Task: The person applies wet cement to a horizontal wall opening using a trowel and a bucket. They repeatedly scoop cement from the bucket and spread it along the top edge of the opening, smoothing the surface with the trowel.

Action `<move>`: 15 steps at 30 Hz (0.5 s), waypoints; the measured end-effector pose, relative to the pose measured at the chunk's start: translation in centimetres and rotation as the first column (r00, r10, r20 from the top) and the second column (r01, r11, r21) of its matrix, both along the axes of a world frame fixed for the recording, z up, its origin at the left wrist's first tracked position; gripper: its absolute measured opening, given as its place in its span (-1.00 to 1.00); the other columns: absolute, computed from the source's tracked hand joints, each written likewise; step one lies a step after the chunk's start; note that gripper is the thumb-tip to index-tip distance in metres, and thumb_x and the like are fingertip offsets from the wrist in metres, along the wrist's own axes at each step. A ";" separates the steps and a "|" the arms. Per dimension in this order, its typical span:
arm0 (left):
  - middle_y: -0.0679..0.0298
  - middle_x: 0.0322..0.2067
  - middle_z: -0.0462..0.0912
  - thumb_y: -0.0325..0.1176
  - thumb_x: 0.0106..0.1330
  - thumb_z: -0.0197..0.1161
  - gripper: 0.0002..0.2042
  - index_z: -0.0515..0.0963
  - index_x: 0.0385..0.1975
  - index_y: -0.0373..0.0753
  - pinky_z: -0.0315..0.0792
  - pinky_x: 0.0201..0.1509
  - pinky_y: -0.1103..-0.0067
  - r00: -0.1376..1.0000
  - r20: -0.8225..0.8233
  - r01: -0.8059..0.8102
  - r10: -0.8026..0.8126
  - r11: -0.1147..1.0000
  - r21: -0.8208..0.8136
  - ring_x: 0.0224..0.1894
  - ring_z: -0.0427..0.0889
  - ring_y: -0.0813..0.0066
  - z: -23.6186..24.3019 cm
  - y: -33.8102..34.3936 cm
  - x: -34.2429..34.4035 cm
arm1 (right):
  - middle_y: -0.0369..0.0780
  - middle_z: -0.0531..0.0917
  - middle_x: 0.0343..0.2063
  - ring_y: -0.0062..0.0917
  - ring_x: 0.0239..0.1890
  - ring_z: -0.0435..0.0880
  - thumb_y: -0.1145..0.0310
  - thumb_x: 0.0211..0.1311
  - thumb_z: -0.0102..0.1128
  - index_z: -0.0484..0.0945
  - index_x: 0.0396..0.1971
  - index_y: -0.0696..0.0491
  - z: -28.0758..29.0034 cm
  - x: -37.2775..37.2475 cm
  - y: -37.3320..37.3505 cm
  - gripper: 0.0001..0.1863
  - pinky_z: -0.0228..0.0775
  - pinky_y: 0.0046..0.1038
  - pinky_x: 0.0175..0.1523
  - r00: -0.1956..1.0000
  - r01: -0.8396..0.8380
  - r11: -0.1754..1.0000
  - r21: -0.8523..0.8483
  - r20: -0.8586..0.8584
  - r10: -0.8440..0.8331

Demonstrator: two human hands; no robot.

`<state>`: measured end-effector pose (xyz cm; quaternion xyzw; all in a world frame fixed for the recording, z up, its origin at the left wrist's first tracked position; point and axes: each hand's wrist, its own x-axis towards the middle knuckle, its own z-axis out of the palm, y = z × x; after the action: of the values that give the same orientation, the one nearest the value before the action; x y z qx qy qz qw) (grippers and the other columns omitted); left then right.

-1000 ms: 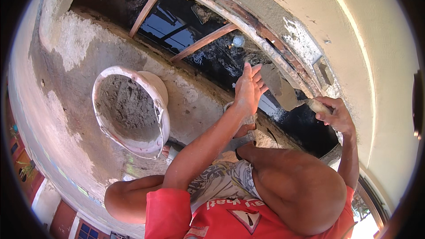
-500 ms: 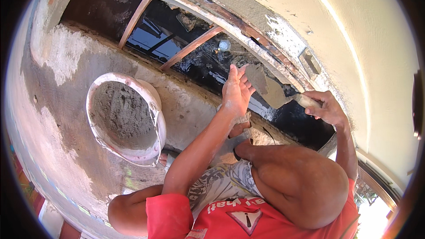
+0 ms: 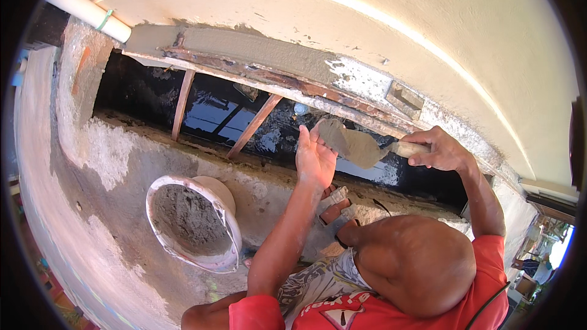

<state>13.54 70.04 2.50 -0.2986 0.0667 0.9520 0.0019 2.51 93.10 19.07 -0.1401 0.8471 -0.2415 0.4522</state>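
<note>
My right hand grips the pale handle of a trowel at the right, its blade pointing left over the open trench. A lump of grey mortar sits at the blade's tip end. My left hand is raised beside that tip, its palm turned up and fingers stretched out. Its fingertips are partly hidden behind the blade and mortar, so I cannot tell whether they touch it. To the left of my left forearm stands a whitish bucket with a wire handle, holding grey mortar.
The trench holds dark water and is crossed by rusty bars. Along its far side runs a rough ledge below a cream wall. A square block with a hollow sits on that ledge. A white pipe is at upper left.
My view has swung, so the bucket and trench appear shifted and more of the wall shows. The trowel stays over the trench in my right hand, my left hand still by its tip.
</note>
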 end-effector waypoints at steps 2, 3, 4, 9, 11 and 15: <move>0.01 0.20 0.44 0.12 0.54 -0.28 -0.39 0.34 0.16 -0.36 0.24 0.38 0.14 1.000 -0.003 0.008 -0.008 1.000 -0.021 0.28 0.38 0.04 0.2 0.1 -0.6 | -0.13 0.74 -0.23 -0.40 -0.29 0.68 0.30 -0.01 0.47 0.62 0.03 0.11 -0.3 -0.5 0.6 -0.47 0.50 -0.40 -0.11 0.999 -0.037 0.999 -0.027 -0.033 0.036; 0.01 0.20 0.44 0.12 0.54 -0.29 -0.39 0.35 0.16 -0.36 0.23 0.38 0.13 1.000 -0.012 0.011 -0.011 1.000 -0.024 0.28 0.38 0.03 0.2 0.1 -0.8 | -0.11 0.73 -0.20 -0.36 -0.23 0.69 0.29 -0.01 0.47 0.62 0.03 0.12 -0.5 -0.7 0.8 -0.47 0.49 -0.38 -0.05 0.997 -0.056 0.997 -0.052 -0.048 0.054; 0.01 0.20 0.44 0.12 0.54 -0.29 -0.39 0.35 0.16 -0.36 0.23 0.38 0.12 1.000 -0.021 0.014 -0.014 1.000 -0.028 0.29 0.38 0.03 0.1 0.1 -1.0 | -0.09 0.73 -0.17 -0.32 -0.16 0.70 0.29 -0.01 0.46 0.62 0.03 0.12 -0.7 -0.9 1.0 -0.47 0.48 -0.36 0.01 0.996 -0.075 0.994 -0.075 -0.063 0.070; -0.02 0.25 0.40 0.12 0.53 -0.25 -0.37 0.30 0.21 -0.39 0.15 0.42 0.10 1.000 -0.007 0.027 -0.028 0.999 -0.045 0.33 0.32 0.01 0.2 0.3 -1.5 | -0.05 0.72 -0.13 -0.20 -0.12 0.70 0.24 0.03 0.45 0.61 0.04 0.10 -2.8 -1.2 2.6 -0.46 0.49 -0.30 0.03 0.992 -0.096 0.983 -0.154 -0.090 0.083; -0.02 0.25 0.40 0.11 0.53 -0.24 -0.37 0.29 0.22 -0.40 0.15 0.43 0.10 1.000 -0.002 0.028 -0.028 0.999 -0.031 0.33 0.32 0.00 0.1 0.4 -1.7 | -0.03 0.72 -0.19 -0.18 -0.17 0.71 0.23 0.03 0.45 0.61 0.04 0.09 -3.2 -1.4 3.1 -0.47 0.50 -0.27 -0.02 0.995 -0.086 0.982 -0.167 -0.070 0.075; -0.05 0.25 0.40 0.09 0.53 -0.21 -0.38 0.28 0.22 -0.42 0.14 0.44 0.12 1.000 0.011 0.021 -0.020 0.999 -0.036 0.34 0.31 0.01 -0.1 0.0 -1.6 | -0.01 0.72 -0.29 -0.13 -0.27 0.71 0.23 0.04 0.43 0.61 0.04 0.06 -3.7 -1.9 2.7 -0.48 0.50 -0.23 -0.13 0.991 -0.123 0.968 -0.218 -0.078 0.108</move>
<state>11.89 70.00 2.41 -0.3027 0.0870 0.9491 0.0066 0.59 95.85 15.37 -0.2469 0.8195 -0.3032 0.4190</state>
